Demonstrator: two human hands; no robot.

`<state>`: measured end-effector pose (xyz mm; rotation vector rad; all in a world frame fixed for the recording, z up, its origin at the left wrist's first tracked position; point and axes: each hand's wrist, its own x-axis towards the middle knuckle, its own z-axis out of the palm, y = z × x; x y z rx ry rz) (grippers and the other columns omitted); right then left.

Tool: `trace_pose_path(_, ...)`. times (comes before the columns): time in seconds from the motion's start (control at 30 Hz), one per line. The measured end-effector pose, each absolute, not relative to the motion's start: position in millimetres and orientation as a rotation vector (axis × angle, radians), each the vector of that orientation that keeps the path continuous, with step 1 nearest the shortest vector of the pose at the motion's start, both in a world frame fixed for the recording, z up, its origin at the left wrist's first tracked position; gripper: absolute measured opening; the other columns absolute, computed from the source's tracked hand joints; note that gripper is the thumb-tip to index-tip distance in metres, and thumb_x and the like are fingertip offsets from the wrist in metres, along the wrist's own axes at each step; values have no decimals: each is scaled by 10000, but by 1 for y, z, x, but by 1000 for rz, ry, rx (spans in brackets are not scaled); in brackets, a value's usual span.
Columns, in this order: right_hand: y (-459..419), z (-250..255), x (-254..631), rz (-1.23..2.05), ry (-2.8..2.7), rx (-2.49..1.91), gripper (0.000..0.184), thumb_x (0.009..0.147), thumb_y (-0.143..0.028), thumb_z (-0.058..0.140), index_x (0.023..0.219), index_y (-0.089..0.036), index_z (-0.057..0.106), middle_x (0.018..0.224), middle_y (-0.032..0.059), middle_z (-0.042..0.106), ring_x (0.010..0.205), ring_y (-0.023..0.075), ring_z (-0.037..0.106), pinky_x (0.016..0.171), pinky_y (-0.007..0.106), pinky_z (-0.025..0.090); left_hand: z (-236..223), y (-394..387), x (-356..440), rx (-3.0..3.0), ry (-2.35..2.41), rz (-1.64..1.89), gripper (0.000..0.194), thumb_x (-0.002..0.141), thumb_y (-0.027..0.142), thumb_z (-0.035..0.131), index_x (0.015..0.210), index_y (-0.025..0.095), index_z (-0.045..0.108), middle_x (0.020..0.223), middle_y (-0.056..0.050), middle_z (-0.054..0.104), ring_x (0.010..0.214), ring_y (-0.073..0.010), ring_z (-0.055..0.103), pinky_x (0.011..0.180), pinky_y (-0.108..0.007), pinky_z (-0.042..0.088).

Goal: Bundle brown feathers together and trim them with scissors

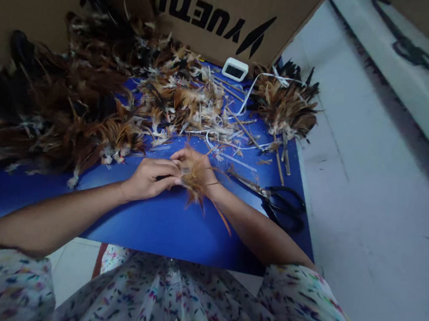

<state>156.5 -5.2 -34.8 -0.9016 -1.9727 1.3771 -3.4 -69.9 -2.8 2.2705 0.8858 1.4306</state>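
Note:
A small bunch of brown feathers [195, 178] is pinched between my two hands over the near part of the blue tabletop [174, 229]. My left hand [152, 177] grips its base end with thumb and fingers. Around its far side closes my right hand [194, 160], partly covered by the feathers, whose tips fan toward my right wrist. Black-handled scissors [269, 194] lie beside my right forearm, blades pointing left. Just beyond my hands spreads a loose pile of brown and white feathers [186, 99].
A large heap of dark brown feathers [69, 94] fills the left side. At the back right are a tied feather bundle [289, 99], thin sticks [280, 166], white strapping [249, 94] and a small white digital clock [235, 69]. A cardboard box [219, 3] stands behind.

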Motion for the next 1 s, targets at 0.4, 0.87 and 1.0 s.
trace_pose_path(0.4,25,-12,108,552,-2352,-886,142,841,-176,623,943,-270,656,968,50,600,937,201,567,882,358,485,-5,-71,-1,2275,836,1429,122,869,198,610,784,136,670,698,-52,704,637,-106,663,596,-168,498)
trace_pose_path(0.87,42,-4,110,1195,-1988,-840,194,838,-367,623,776,-184,606,702,-10,597,678,118,535,676,267,463,-2,-72,-1,2074,867,1377,178,872,222,610,731,134,671,601,-25,654,519,-85,594,543,-175,462)
trace_pose_path(1.0,33,3,133,1584,-1647,-857,368,695,-484,745,857,-186,600,685,-21,627,593,98,536,561,235,450,-4,-70,-2,1766,939,1348,209,866,282,625,743,125,686,593,-16,646,449,-73,559,491,-185,449)
